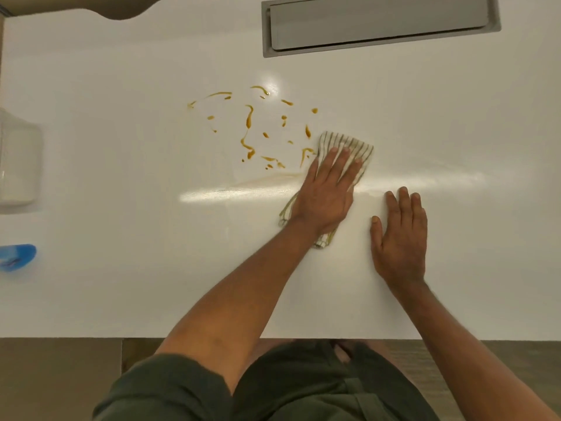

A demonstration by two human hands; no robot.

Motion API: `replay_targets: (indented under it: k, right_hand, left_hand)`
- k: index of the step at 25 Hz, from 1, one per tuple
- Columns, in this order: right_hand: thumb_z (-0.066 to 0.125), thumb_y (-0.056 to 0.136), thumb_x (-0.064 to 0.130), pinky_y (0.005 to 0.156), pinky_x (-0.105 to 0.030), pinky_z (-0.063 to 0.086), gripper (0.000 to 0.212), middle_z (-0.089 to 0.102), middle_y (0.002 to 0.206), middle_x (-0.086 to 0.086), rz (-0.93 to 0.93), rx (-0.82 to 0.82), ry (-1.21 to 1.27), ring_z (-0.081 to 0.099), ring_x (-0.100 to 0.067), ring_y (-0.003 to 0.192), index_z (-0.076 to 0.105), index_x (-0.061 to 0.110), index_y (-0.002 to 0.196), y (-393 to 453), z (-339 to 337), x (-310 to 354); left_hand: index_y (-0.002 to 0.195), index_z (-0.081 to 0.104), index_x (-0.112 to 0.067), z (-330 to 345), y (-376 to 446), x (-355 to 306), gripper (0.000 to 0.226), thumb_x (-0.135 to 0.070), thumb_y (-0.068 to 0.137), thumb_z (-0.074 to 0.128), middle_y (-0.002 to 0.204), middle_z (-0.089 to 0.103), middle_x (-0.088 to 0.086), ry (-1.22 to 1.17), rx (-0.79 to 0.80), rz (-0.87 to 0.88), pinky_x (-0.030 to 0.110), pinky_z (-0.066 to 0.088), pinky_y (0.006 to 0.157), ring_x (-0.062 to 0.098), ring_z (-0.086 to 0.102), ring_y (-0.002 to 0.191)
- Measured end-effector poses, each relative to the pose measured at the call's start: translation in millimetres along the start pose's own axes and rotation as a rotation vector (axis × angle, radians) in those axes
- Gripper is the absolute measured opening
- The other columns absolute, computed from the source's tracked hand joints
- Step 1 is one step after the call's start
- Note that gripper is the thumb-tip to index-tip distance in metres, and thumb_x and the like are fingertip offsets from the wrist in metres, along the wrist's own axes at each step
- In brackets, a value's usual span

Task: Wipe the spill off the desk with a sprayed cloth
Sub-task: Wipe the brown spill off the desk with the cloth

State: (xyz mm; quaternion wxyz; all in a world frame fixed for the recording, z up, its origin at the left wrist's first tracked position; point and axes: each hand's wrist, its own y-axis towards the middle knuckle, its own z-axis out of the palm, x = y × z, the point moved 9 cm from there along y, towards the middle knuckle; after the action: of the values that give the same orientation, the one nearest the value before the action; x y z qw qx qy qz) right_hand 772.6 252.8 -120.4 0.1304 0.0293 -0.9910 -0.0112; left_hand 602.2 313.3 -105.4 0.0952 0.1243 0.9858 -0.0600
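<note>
Nearest the front edge of the white tabletop (121,299), the right hand (399,238) is laid flat and bare, fingers (403,202) stretched out and close together, nothing held — a brace, by the look of it. Just beyond and to its left, the left hand (324,192) is pressed palm-down on the striped cloth (349,144), fingers slightly spread over the fabric, which is flattened against the surface rather than pinched. The cloth is set at the right fringe of the spill (249,123), one streak touching it. A faint smear is seen trailing leftward from the cloth, so long overlapping strokes toward the far-left drops are probably called for, with firm, even pressure and a fresh fold turned under once soiled. Further on, orange-brown streaks are scattered mid-tabletop. At the left edge a blue object (18,256) and a clear container (18,159) are parked. Near the far right corner a grey recessed hatch (379,22) is set in, and glossy glare is thrown across the surface.
</note>
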Motion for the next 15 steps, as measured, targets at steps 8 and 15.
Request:
replay_targets:
  k: [8,15]
  right_hand:
    - [0.037,0.111,0.040,0.132,-0.046,0.020,0.059,0.026,0.174,-0.011,-0.013,-0.036,0.009,0.017,-0.032,0.163,0.032,0.013,0.163,2,-1,-2]
    - [0.033,0.110,0.047,0.131,-0.051,0.021,0.066,0.022,0.174,-0.016,-0.016,0.009,-0.054,0.016,-0.038,0.163,0.024,0.012,0.165,1,-1,5]
  left_hand:
    - [0.167,0.020,-0.017,-39,25,168,0.064,-0.031,0.105,0.032,0.175,0.014,0.011,-0.007,-0.022,-0.390,0.048,0.010,0.131,0.032,0.011,0.163]
    - [0.165,0.026,-0.011,2,-128,93,0.064,-0.028,0.105,0.038,0.174,0.019,0.017,-0.011,-0.065,-0.431,0.053,0.016,0.131,0.036,0.015,0.162]
